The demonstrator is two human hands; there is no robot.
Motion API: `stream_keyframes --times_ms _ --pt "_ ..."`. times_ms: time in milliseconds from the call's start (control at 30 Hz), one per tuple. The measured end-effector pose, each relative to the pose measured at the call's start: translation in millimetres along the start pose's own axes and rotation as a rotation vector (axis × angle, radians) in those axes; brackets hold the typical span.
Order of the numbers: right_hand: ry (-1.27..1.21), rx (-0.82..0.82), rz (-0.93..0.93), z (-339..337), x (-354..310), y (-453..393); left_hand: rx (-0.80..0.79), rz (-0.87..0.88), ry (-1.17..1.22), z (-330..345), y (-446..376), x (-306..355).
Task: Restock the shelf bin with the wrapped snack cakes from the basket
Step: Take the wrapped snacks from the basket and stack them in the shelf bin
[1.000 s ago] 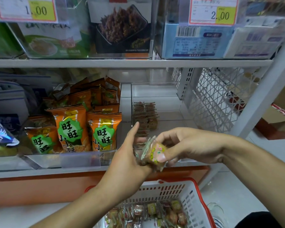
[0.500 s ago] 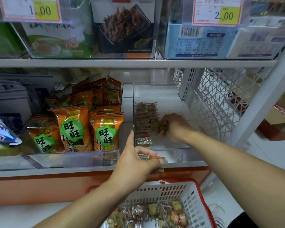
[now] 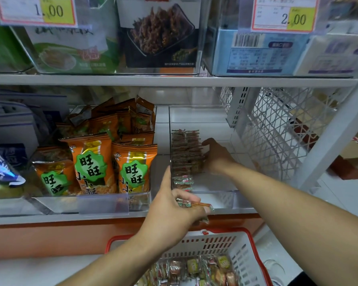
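I look down at a middle shelf (image 3: 112, 217). On its right part sits the shelf bin (image 3: 215, 195), with a row of snack cakes (image 3: 185, 153) standing along its left wall, running from near to far. My right hand (image 3: 215, 155) is inside the bin, against the right side of that row. My left hand (image 3: 174, 211) is just before the bin's near edge, holding a few cakes. Left of the bin, another bin holds snack bags (image 3: 91, 162). Below and nearer, the basket (image 3: 246, 254) holds more cakes. Above, an upper shelf (image 3: 174, 80) carries boxes.
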State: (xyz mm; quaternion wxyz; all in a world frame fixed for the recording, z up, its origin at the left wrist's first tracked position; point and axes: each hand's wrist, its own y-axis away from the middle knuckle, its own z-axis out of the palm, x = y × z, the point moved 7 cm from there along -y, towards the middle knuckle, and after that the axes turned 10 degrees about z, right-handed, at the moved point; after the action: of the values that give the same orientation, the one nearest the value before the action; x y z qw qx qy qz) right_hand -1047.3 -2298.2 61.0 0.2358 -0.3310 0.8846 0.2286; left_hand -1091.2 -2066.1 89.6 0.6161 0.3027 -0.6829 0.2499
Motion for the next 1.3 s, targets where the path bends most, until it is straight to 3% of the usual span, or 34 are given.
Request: stream_keyframes --times_ms 267,400,467,533,600,633,700,900,1067,1167,1300 --pt "0.069 -0.013 0.034 3 3 2 0.024 0.011 0.024 -2 3 7" --pt "0.168 0.123 -0.151 -31 -20 31 0.161 0.250 -0.051 -8 14 24" --pt "0.094 0.178 -0.287 -48 -37 62 0.196 0.379 -0.104 -9 21 33" --pt "-0.164 -0.029 -0.345 -49 -46 96 0.214 0.470 -0.127 -11 27 42" --pt "-0.452 -0.406 -0.271 -41 -45 131 0.225 0.538 -0.140 -13 30 48" --pt "-0.502 -0.556 -0.246 -38 -44 147 0.227 0.560 -0.142 -13 30 51" --pt "-0.446 -0.696 -0.272 -36 -41 170 0.222 0.581 -0.145 -15 31 54" --pt "-0.554 -0.671 -0.195 -42 -31 175 0.169 0.568 -0.193 -13 30 57" --pt "-0.653 -0.492 -0.157 -61 -24 161 0.191 0.552 -0.194 -17 29 55" --pt "-0.691 -0.582 -0.111 -56 -24 162 0.175 0.537 -0.207 -17 28 56" --pt "-0.509 -0.702 -0.204 -44 -32 176 0.100 0.510 -0.174 -12 25 54"
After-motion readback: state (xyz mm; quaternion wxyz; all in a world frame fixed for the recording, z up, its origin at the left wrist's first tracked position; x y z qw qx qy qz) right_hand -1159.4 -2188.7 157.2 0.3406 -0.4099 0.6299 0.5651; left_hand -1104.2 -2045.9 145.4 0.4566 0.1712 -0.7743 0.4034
